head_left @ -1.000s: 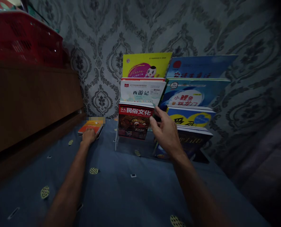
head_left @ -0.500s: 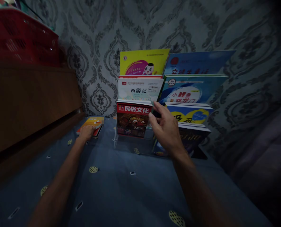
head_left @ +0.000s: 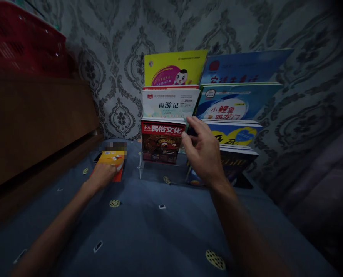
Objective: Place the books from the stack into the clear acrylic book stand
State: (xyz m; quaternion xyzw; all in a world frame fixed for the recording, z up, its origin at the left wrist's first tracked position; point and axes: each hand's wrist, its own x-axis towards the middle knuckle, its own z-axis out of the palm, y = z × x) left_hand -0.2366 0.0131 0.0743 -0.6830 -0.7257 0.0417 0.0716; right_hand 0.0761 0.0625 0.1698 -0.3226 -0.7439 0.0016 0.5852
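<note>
My left hand (head_left: 101,176) is on an orange-and-yellow book (head_left: 111,156) lying at the left, its fingers curled over the cover and largely hidden. Under and behind that book, a dark item (head_left: 97,156) shows at the edge. At the upright red book (head_left: 163,142), my right hand (head_left: 203,149) hovers by the right edge, thumb and forefinger spread apart; whether they touch it is unclear. The red book stands in the front left of a clear rack (head_left: 141,169), with a white book (head_left: 168,103) and a yellow book (head_left: 174,68) behind it.
The rack's right column holds a dark book (head_left: 237,165), a blue-and-yellow one (head_left: 239,134), a teal one (head_left: 240,102) and a blue one (head_left: 246,69). A wooden cabinet (head_left: 38,127) with a red basket (head_left: 24,42) on it stands left. Patterned wallpaper (head_left: 116,69) rises behind.
My left hand has drawn the orange-and-yellow book nearer, baring a dark item behind it. My right hand stays beside the red book. The view has shifted slightly.
</note>
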